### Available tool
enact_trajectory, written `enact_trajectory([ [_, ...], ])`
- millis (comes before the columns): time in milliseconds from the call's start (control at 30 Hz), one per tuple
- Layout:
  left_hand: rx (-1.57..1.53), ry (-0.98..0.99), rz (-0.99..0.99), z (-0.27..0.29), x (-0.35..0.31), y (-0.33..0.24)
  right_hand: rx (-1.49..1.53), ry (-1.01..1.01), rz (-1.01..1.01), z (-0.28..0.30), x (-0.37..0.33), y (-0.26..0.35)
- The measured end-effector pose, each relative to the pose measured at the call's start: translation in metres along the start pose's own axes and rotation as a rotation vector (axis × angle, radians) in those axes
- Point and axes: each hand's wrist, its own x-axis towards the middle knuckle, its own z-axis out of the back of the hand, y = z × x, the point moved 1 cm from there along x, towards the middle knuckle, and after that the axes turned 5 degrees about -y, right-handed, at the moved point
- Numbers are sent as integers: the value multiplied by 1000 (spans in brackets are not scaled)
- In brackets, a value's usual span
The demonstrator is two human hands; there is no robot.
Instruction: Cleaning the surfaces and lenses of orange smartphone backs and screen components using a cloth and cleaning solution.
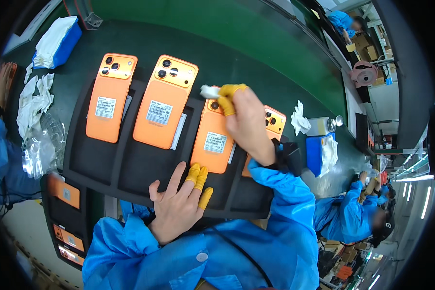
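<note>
Four would be hard to miss: several orange smartphones lie camera side up on a black compartment tray. My right hand, in yellow finger cots, pinches a white wipe at the top edge of one phone, over its camera area. The fingers of my left hand are spread, three wearing yellow cots, and their tips touch that phone's lower edge. To its left lie a larger-looking phone and another phone. My right forearm partly hides a phone on the right. Labels show on the phones' backs.
Far left, a blue box of white wipes stands by crumpled wipes and clear plastic. On the right are a bottle, a crumpled wipe and another blue box. Co-workers sit at both sides. Another tray with phones is lower left.
</note>
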Motion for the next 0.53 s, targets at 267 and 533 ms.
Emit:
enact_trajectory([
  [267,-18,6,2,0,2,2,-59,25,47,-8,17,0],
  [533,-43,-14,2,0,1,1,-58,30,20,-6,9,-7],
])
